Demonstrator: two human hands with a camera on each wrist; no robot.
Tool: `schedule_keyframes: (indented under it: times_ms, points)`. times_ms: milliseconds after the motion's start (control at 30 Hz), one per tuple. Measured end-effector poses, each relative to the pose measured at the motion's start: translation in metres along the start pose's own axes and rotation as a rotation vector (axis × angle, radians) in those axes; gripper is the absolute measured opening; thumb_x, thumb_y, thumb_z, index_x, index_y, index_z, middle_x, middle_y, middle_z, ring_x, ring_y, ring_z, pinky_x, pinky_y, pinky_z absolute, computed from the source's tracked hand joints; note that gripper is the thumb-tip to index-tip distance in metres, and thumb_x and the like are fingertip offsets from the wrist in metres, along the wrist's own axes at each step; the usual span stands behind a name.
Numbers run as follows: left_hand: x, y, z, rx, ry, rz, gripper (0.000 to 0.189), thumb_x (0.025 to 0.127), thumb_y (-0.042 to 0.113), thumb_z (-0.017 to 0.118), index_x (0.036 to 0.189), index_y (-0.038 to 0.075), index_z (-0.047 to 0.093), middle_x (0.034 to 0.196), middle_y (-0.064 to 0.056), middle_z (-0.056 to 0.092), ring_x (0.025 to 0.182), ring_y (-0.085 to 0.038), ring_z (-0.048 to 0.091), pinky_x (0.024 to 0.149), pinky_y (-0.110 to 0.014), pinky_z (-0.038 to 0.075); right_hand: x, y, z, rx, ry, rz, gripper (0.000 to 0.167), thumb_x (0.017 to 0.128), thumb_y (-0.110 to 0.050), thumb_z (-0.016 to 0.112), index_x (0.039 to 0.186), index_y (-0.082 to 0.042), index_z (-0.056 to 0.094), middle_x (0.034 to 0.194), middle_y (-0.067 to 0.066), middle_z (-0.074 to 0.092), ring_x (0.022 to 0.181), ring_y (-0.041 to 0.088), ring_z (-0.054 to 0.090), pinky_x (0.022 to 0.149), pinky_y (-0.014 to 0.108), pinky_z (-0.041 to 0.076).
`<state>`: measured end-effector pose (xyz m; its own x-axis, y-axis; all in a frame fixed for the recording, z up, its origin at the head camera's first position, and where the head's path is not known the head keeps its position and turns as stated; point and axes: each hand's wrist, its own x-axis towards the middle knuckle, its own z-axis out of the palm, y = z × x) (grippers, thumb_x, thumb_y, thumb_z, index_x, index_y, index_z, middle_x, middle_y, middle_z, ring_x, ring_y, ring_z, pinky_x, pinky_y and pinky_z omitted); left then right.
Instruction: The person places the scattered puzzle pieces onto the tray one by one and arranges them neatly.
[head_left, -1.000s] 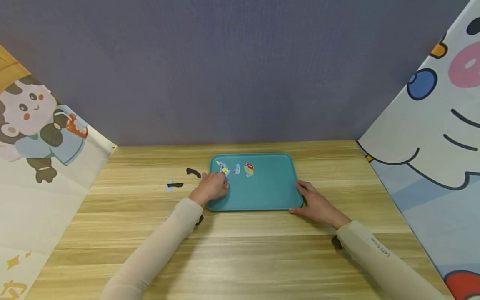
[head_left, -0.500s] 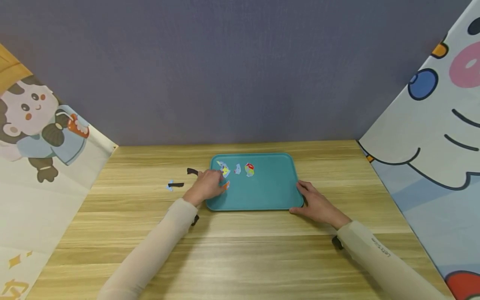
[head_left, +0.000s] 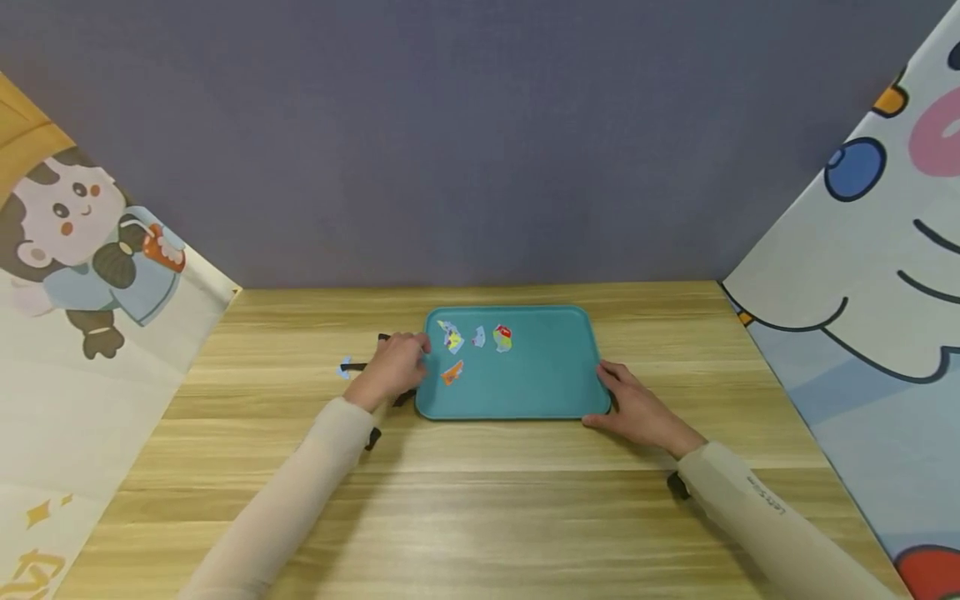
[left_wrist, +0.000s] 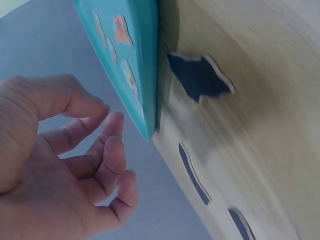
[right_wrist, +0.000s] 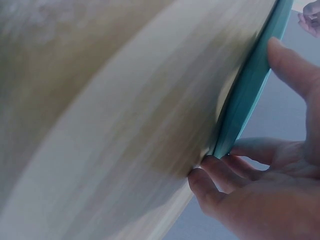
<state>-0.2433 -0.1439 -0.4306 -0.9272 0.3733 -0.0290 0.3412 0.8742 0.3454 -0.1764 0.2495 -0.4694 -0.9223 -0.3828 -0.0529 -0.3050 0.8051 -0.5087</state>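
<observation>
My left hand point(head_left: 392, 364) hovers by the left edge of a teal tray point(head_left: 540, 375), fingers loosely bent and holding nothing; the left wrist view shows a gap between thumb and fingers. Below it on the table lies a dark-faced puzzle piece point(left_wrist: 200, 77). On the tray are an orange puzzle piece point(head_left: 452, 372), a yellow-and-blue one point(head_left: 452, 338), a small pale blue one point(head_left: 479, 337) and a red-and-green one point(head_left: 502, 337). My right hand point(head_left: 639, 410) grips the tray's near right corner, thumb at the front edge and fingers along the side.
Left of the tray, a narrow dark piece point(head_left: 354, 367) overlaps a light blue piece point(head_left: 344, 372). Another dark piece point(head_left: 383, 337) shows behind my left hand. A grey wall point(head_left: 480, 150) rises at the wooden table's point(head_left: 510, 508) back edge, with printed panels at both sides.
My left hand has let go of the orange piece on the tray and moved left, past the tray's edge. The right hand keeps its grip on the corner.
</observation>
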Motion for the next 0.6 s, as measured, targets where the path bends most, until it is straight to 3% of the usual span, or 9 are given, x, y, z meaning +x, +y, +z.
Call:
schedule_keyframes:
  times_ms: [333, 600]
  points:
    - [-0.019, -0.018, -0.009, -0.004, -0.013, -0.033, 0.035, 0.082, -0.002, 0.055, 0.115, 0.002, 0.063, 0.107, -0.013, 0.059, 0.102, -0.034, 0.050, 0.086, -0.050, 0.041, -0.001, -0.001, -0.001, 0.001, 0.010, -0.014, 0.093, 0.082, -0.042, 0.072, 0.142, 0.012, 0.026, 0.147, 0.025, 0.023, 0.131, 0.042, 0.029, 0.100, 0.054, 0.032]
    - [-0.032, -0.046, -0.014, 0.002, -0.021, -0.080, 0.036, 0.085, 0.003, 0.060, 0.121, 0.001, 0.056, 0.111, -0.016, 0.056, 0.106, -0.037, 0.046, 0.088, -0.053, 0.038, 0.000, -0.001, -0.001, -0.001, 0.006, -0.006, 0.093, 0.082, -0.042, 0.072, 0.142, 0.011, 0.026, 0.148, 0.024, 0.022, 0.132, 0.042, 0.028, 0.101, 0.054, 0.031]
